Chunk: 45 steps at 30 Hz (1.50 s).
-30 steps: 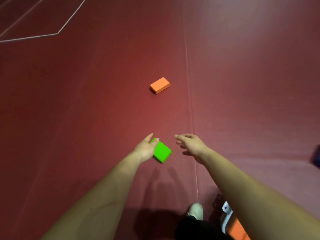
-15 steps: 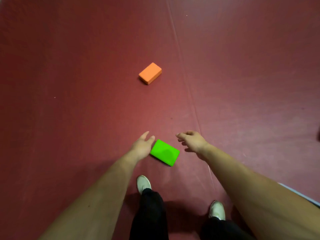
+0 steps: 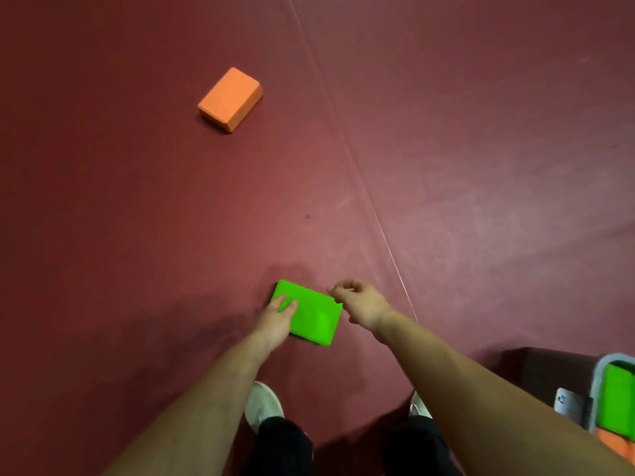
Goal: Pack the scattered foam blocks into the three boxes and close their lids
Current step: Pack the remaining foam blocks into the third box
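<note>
On the red floor (image 3: 481, 166), the left grip (image 3: 275, 319) is laying flat fingers (image 3: 292, 305) on a green block (image 3: 314, 321), the right grip (image 3: 360, 302) hovering empty, loosely curled. Beyond them an orange block (image 3: 229, 97) is waiting; behind, a box (image 3: 595, 389) is holding others.

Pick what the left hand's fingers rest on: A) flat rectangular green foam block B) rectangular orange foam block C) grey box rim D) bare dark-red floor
A: the left hand rests straight fingers on the left end of the flat green foam block; the orange foam block lies untouched farther off.
</note>
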Each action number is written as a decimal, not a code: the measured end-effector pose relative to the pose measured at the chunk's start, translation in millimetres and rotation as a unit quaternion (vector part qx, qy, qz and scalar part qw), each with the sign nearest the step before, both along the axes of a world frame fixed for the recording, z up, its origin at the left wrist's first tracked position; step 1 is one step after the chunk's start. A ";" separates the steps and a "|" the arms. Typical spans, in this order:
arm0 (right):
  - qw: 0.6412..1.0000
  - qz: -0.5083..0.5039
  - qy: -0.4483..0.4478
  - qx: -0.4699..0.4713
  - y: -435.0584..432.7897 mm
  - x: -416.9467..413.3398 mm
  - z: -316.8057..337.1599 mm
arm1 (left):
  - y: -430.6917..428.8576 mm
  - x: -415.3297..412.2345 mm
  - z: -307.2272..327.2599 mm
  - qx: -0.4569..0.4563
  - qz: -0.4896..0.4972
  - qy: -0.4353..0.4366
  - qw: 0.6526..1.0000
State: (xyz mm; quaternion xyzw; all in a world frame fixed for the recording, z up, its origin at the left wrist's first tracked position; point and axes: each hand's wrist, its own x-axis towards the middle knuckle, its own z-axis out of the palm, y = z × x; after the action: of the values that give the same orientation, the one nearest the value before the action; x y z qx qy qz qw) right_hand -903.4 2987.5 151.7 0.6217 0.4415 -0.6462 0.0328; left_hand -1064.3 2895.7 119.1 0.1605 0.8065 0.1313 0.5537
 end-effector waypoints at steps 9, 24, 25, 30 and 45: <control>0.995 0.097 -0.001 -0.005 -3.6 23.6 -233.2 | -11.5 53.6 -205.5 -0.095 0.265 0.007 0.960; 0.979 0.204 0.011 0.026 -16.8 31.6 -395.8 | -24.1 71.6 -317.5 -0.071 0.510 0.023 0.857; 0.978 0.203 0.009 0.034 -13.9 31.9 -379.0 | -24.7 72.0 -318.3 -0.050 0.527 0.030 0.848; 0.985 0.165 0.001 0.050 7.6 45.2 -327.1 | -3.4 75.8 -269.1 0.049 0.473 -0.002 0.880; 0.968 0.191 0.080 0.140 174.4 -0.5 -12.0 | 154.2 -10.2 17.1 0.196 0.433 0.064 0.877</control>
State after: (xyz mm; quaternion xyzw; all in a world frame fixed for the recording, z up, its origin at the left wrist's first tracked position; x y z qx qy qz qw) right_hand -903.9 3161.9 139.7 0.4703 0.6393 -0.6075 0.0331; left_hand -1074.5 3050.0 136.3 -0.0919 0.7868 0.5028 0.3460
